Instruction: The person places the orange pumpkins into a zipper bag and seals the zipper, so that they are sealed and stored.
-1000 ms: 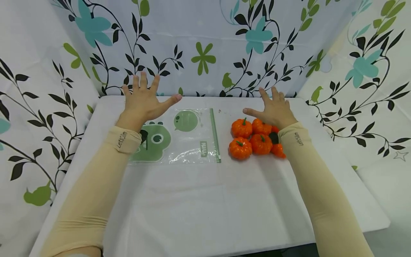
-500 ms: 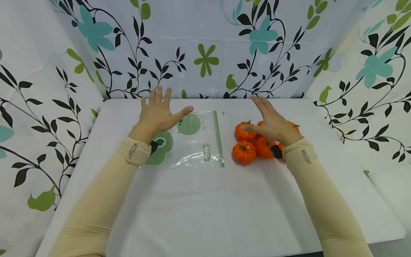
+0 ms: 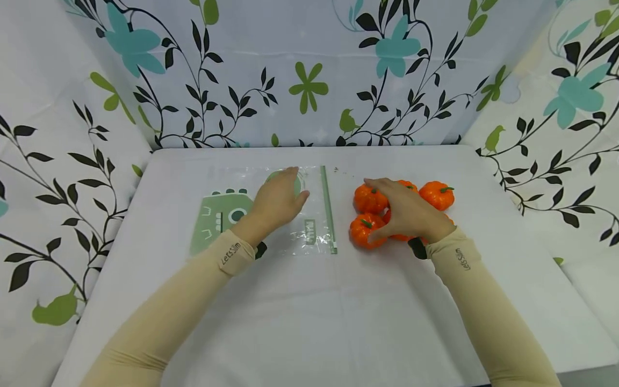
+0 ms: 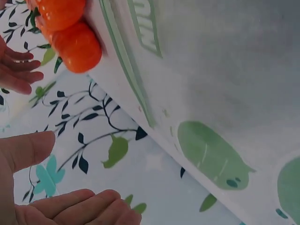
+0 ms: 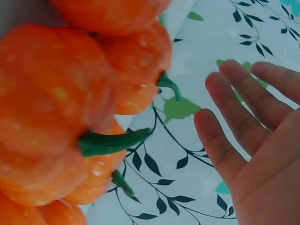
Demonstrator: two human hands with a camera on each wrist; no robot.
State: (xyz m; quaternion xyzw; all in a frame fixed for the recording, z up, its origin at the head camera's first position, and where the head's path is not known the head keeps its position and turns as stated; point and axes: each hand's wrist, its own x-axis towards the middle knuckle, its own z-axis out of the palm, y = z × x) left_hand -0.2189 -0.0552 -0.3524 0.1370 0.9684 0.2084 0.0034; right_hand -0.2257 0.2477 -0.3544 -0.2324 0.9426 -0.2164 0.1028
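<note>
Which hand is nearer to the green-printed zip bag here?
The left. The left hand is over the zip bag; the right hand is beyond the bag's zip edge, over the orange pumpkins.

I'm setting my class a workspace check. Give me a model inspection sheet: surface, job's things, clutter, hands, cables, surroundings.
Surface: white table.
Job's things: clear bag with green print, lying flat; orange pumpkins with green stems, grouped to its right.
Clutter: a few specks near the bag's strip; dirt or marks, cannot tell.
Hands: left hand over the bag, right hand over the pumpkins; neither seen gripping.
Cables: nothing seen.
Surroundings: leaf-print cloth behind and at both sides.
</note>
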